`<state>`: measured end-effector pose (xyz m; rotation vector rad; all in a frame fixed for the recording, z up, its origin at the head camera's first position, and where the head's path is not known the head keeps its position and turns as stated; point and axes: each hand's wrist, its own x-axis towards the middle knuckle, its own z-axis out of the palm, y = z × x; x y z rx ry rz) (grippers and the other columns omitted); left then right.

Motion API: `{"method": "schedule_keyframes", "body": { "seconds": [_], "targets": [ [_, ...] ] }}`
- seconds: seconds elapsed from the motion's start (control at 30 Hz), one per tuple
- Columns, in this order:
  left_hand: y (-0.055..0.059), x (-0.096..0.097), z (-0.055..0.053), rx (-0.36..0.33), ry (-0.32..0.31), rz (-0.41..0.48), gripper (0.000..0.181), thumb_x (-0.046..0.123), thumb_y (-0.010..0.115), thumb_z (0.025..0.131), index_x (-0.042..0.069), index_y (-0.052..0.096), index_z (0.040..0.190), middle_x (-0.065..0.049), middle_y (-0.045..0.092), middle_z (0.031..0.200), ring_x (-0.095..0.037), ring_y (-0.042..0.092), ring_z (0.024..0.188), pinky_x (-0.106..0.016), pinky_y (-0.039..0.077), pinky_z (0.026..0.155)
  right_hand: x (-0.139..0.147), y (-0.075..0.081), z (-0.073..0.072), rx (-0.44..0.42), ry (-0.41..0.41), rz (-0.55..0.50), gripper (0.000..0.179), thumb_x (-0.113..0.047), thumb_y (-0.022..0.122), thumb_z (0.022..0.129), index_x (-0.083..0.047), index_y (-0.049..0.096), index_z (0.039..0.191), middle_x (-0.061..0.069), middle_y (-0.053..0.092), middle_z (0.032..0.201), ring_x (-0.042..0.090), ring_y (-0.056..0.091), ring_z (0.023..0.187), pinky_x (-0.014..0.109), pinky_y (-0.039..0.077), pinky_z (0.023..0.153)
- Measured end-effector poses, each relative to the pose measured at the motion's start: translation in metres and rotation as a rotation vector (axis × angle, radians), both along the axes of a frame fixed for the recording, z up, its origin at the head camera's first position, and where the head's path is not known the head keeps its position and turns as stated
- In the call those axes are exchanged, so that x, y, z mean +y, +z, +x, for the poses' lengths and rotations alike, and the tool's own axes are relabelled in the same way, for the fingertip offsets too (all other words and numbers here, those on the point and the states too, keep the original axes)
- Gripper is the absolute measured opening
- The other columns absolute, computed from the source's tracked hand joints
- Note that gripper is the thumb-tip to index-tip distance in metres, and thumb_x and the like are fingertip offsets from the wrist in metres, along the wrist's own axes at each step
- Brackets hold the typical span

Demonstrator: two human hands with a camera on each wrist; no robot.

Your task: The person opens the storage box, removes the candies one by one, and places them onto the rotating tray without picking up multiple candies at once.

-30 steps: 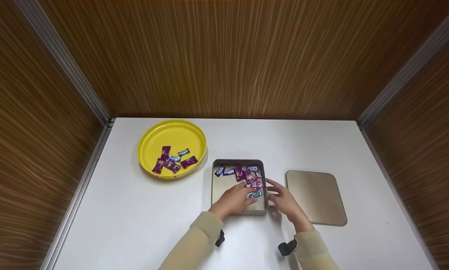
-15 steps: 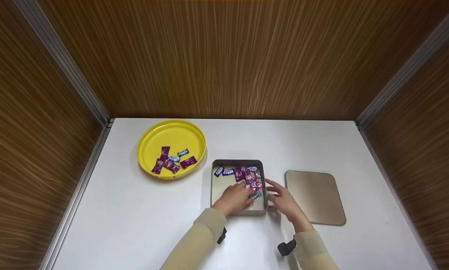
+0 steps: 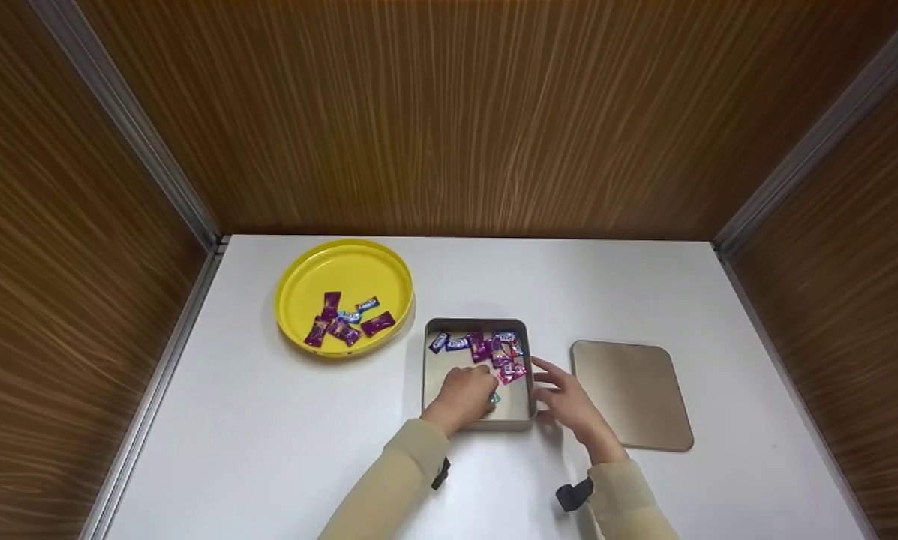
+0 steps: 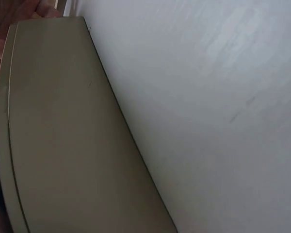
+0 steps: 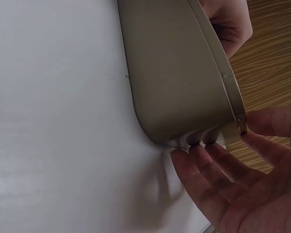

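An open rectangular metal tin (image 3: 479,424) holds several wrapped candies, purple, blue and pink, mostly along its far and right sides. Inside it, my left hand (image 3: 464,394) has its fingers curled over a light-blue wrapped candy (image 3: 494,398), which is largely hidden beneath them. Against the tin's right wall rest the fingertips of my right hand (image 3: 569,405), fingers spread and fairly straight. In the right wrist view these fingertips (image 5: 182,158) touch the corner of the tin wall (image 5: 179,87). The left wrist view catches mostly the tin's outer side (image 4: 63,121).
On the far left of the white table (image 3: 268,435) stands a round yellow tray (image 3: 306,270) with several purple and blue candies. A flat metal lid (image 3: 632,394) lies to the right of the tin. Wood-grain panels (image 3: 464,112) enclose the table's back and sides.
My left hand has drawn back slightly to the left inside the tin, and the light-blue candy has moved with it, away from the right wall. The right hand stays where it was.
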<state>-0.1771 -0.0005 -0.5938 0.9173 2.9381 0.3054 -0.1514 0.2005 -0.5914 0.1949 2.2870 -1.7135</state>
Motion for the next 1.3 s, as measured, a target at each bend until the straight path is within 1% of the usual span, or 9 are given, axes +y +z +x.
{"method": "schedule_keyframes", "body": {
  "seconds": [0.07, 0.23, 0.5, 0.73, 0.9, 0.97, 1.03, 1.2, 1.3],
  "targets": [
    [0.0, 0.0, 0.0, 0.028, -0.001, 0.002, 0.005, 0.012, 0.074, 0.078, 0.014, 0.07, 0.075, -0.001, 0.062, 0.075, -0.02, 0.06, 0.064, -0.035, 0.049, 0.058, 0.0, 0.0, -0.001, -0.005, 0.002, -0.013, 0.059, 0.004, 0.055, 0.092, -0.003, 0.04, 0.148, 0.029, 0.049, 0.136, 0.046, 0.055, 0.116, 0.051, 0.055, 0.08],
    [0.0, -0.001, 0.001, 0.068, 0.008, 0.008, 0.014, 0.001, 0.068, 0.071, 0.015, 0.07, 0.075, -0.002, 0.065, 0.072, -0.021, 0.061, 0.062, -0.036, 0.05, 0.055, 0.0, 0.003, 0.001, -0.013, 0.006, -0.012, 0.058, 0.004, 0.054, 0.093, -0.004, 0.04, 0.149, 0.029, 0.049, 0.136, 0.045, 0.054, 0.117, 0.05, 0.056, 0.079],
    [0.003, -0.008, 0.002, -0.017, 0.036, 0.036, 0.015, 0.005, 0.071, 0.075, 0.013, 0.067, 0.088, -0.002, 0.061, 0.077, -0.021, 0.058, 0.063, -0.035, 0.05, 0.056, -0.001, 0.004, 0.003, -0.012, 0.005, 0.019, 0.059, 0.002, 0.056, 0.091, -0.008, 0.043, 0.148, 0.026, 0.051, 0.136, 0.044, 0.054, 0.118, 0.046, 0.056, 0.08],
    [0.01, -0.018, 0.003, -0.023, 0.049, 0.12, 0.012, 0.011, 0.071, 0.08, 0.013, 0.068, 0.092, -0.001, 0.064, 0.082, -0.019, 0.059, 0.064, -0.033, 0.05, 0.057, 0.0, 0.003, 0.002, 0.003, 0.003, 0.014, 0.059, 0.003, 0.057, 0.09, -0.008, 0.044, 0.147, 0.025, 0.052, 0.134, 0.044, 0.055, 0.118, 0.047, 0.056, 0.08],
    [0.019, -0.029, 0.002, -0.032, 0.097, 0.18, 0.012, 0.012, 0.071, 0.082, 0.011, 0.069, 0.094, 0.0, 0.062, 0.083, -0.017, 0.059, 0.067, -0.032, 0.05, 0.06, 0.0, 0.004, 0.002, 0.018, 0.011, -0.003, 0.059, 0.004, 0.056, 0.09, -0.004, 0.042, 0.147, 0.029, 0.05, 0.134, 0.047, 0.053, 0.118, 0.049, 0.056, 0.079],
    [0.021, -0.035, 0.002, -0.034, 0.118, 0.217, 0.012, 0.011, 0.07, 0.082, 0.01, 0.07, 0.094, 0.0, 0.062, 0.084, -0.017, 0.059, 0.069, -0.033, 0.051, 0.062, -0.003, 0.014, 0.005, 0.018, 0.02, -0.007, 0.059, 0.005, 0.055, 0.09, -0.001, 0.041, 0.147, 0.032, 0.049, 0.134, 0.049, 0.053, 0.118, 0.05, 0.056, 0.08],
    [0.024, -0.042, 0.002, -0.014, 0.142, 0.262, 0.013, 0.011, 0.069, 0.082, 0.009, 0.071, 0.095, -0.002, 0.063, 0.086, -0.019, 0.061, 0.072, -0.034, 0.053, 0.065, -0.003, 0.015, 0.006, 0.012, 0.024, -0.013, 0.059, 0.005, 0.055, 0.091, -0.001, 0.04, 0.148, 0.031, 0.049, 0.135, 0.048, 0.053, 0.118, 0.05, 0.056, 0.08],
    [0.031, -0.062, 0.001, 0.004, 0.248, 0.381, 0.017, 0.01, 0.07, 0.084, 0.005, 0.071, 0.1, -0.007, 0.065, 0.094, -0.023, 0.065, 0.082, -0.037, 0.055, 0.073, -0.002, 0.012, 0.005, -0.004, 0.027, -0.011, 0.059, 0.003, 0.054, 0.092, -0.005, 0.04, 0.149, 0.028, 0.048, 0.138, 0.046, 0.053, 0.119, 0.05, 0.056, 0.08],
    [0.036, -0.075, -0.002, 0.003, 0.322, 0.42, 0.02, 0.01, 0.071, 0.085, 0.004, 0.071, 0.104, -0.007, 0.065, 0.094, -0.023, 0.065, 0.081, -0.037, 0.055, 0.074, -0.005, 0.019, 0.006, -0.009, 0.035, -0.009, 0.06, 0.005, 0.052, 0.092, -0.002, 0.037, 0.149, 0.031, 0.045, 0.139, 0.05, 0.05, 0.121, 0.053, 0.054, 0.083]
  ]
}}
